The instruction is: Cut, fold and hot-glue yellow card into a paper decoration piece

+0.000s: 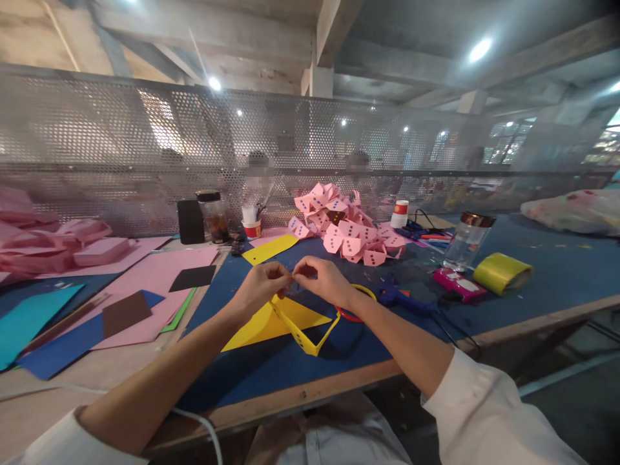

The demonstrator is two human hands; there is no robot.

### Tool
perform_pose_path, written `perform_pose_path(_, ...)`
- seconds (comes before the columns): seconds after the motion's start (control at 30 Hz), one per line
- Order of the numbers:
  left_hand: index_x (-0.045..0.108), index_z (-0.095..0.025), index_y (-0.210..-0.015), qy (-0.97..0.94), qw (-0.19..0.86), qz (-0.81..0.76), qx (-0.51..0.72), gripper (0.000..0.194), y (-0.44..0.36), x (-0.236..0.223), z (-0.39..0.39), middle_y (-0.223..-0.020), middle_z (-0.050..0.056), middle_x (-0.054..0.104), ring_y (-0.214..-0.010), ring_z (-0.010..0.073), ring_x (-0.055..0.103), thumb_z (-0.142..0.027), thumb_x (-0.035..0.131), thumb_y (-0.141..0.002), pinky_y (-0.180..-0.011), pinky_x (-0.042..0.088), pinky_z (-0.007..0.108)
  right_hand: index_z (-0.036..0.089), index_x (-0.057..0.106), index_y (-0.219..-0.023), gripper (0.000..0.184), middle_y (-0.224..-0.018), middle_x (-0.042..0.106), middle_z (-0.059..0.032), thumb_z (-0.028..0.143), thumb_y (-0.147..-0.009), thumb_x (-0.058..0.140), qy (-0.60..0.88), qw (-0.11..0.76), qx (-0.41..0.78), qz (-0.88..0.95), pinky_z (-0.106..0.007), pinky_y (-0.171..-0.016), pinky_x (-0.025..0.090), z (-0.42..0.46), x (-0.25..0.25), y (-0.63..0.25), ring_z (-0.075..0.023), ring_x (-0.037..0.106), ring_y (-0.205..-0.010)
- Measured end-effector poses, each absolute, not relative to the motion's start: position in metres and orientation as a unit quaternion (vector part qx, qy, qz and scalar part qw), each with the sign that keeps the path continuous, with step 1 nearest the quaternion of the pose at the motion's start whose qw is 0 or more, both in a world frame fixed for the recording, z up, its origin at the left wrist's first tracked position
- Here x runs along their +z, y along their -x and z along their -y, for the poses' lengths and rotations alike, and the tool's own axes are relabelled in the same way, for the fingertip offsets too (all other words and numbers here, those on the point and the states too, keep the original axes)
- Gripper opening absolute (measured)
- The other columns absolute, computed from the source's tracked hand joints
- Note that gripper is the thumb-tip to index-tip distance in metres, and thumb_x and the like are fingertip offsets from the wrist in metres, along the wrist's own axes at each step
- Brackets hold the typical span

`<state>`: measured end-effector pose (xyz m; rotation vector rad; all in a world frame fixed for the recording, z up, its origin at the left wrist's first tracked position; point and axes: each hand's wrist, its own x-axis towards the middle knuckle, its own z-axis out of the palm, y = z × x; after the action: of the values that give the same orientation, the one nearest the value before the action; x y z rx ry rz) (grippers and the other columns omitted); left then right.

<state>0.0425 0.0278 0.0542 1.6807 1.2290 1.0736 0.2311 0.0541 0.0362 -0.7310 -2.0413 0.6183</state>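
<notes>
My left hand and my right hand meet fingertip to fingertip above the blue table mat, both pinched. Whatever is between the fingertips is too small to make out. Just below them is a bent yellow strip with dark dots, its upper end close to my left hand; I cannot tell if the hand touches it. Under the strip lies a flat yellow sheet. A red and yellow ring-shaped item is partly hidden behind my right forearm.
A heap of dotted pink folded pieces stands ahead. To the right are a blue glue gun, a magenta box, a yellow tape roll and a glass bottle. Coloured sheets cover the left side. A perforated screen rises behind.
</notes>
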Motion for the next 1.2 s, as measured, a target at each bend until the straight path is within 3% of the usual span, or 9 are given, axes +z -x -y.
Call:
perform_pose_path(0.13, 0.064, -0.02, -0.065, -0.658, 0.394, -0.484, 0.421, 0.011, -0.042, 0.049, -0.03, -0.059, -0.001, 0.065, -0.053, 0.0143, 0.059, -0.029, 0.067, -0.069, -0.054, 0.041, 0.026, 0.021, 0.062, -0.085, 0.005, -0.084, 0.063, -0.0013, 0.017, -0.088, 0.063, 0.285, 0.424, 0.206, 0.834, -0.03, -0.076, 0.045, -0.052, 0.036, -0.231, -0.0172, 0.06, -0.079)
perform_pose_path(0.33, 0.064, -0.018, -0.067, -0.654, 0.398, -0.488, 0.417, 0.014, -0.041, 0.046, -0.031, -0.059, -0.002, 0.065, -0.052, 0.0139, 0.059, -0.032, 0.065, -0.069, -0.053, 0.041, 0.025, 0.021, 0.061, -0.081, 0.011, -0.086, 0.06, -0.0026, 0.011, -0.083, 0.064, 0.285, 0.429, 0.202, 0.833, -0.036, -0.091, 0.04, -0.049, 0.035, -0.231, -0.0208, 0.055, -0.091)
perform_pose_path(0.47, 0.064, -0.018, -0.068, -0.658, 0.39, -0.487, 0.422, 0.016, -0.042, 0.049, -0.03, -0.059, -0.002, 0.064, -0.053, 0.0134, 0.058, -0.033, 0.067, -0.07, -0.053, 0.04, 0.024, 0.021, 0.064, -0.084, 0.005, -0.087, 0.064, -0.0026, 0.018, -0.088, 0.064, 0.287, 0.433, 0.275, 0.809, -0.033, -0.089, 0.044, -0.052, 0.036, -0.232, -0.0192, 0.059, -0.088)
perform_pose_path(0.63, 0.064, -0.018, -0.071, -0.669, 0.379, -0.472, 0.431, 0.022, -0.044, 0.053, -0.028, -0.059, -0.003, 0.062, -0.054, 0.0131, 0.057, -0.039, 0.07, -0.07, -0.056, 0.042, 0.025, 0.019, 0.065, -0.089, 0.02, -0.084, 0.069, -0.003, 0.035, -0.098, 0.056, 0.293, 0.427, 0.417, 0.746, -0.031, -0.083, 0.052, -0.061, 0.035, -0.233, -0.0175, 0.067, -0.084)
perform_pose_path(0.87, 0.066, -0.017, -0.072, -0.683, 0.37, -0.456, 0.434, 0.024, -0.045, 0.055, -0.025, -0.06, -0.002, 0.061, -0.057, 0.0133, 0.057, -0.041, 0.071, -0.071, -0.059, 0.043, 0.025, 0.019, 0.066, -0.09, 0.018, -0.086, 0.068, -0.0017, 0.037, -0.091, 0.066, 0.304, 0.408, 0.544, 0.667, -0.027, -0.081, 0.053, -0.064, 0.033, -0.234, -0.0143, 0.067, -0.082)
perform_pose_path(1.2, 0.067, -0.017, -0.07, -0.687, 0.363, -0.458, 0.433, 0.02, -0.047, 0.058, -0.023, -0.061, -0.002, 0.062, -0.059, 0.0136, 0.056, -0.037, 0.07, -0.069, -0.059, 0.045, 0.025, 0.019, 0.068, -0.09, 0.017, -0.085, 0.069, -0.0015, 0.035, -0.086, 0.072, 0.288, 0.373, 0.603, 0.644, -0.027, -0.079, 0.053, -0.065, 0.031, -0.236, -0.0145, 0.066, -0.081)
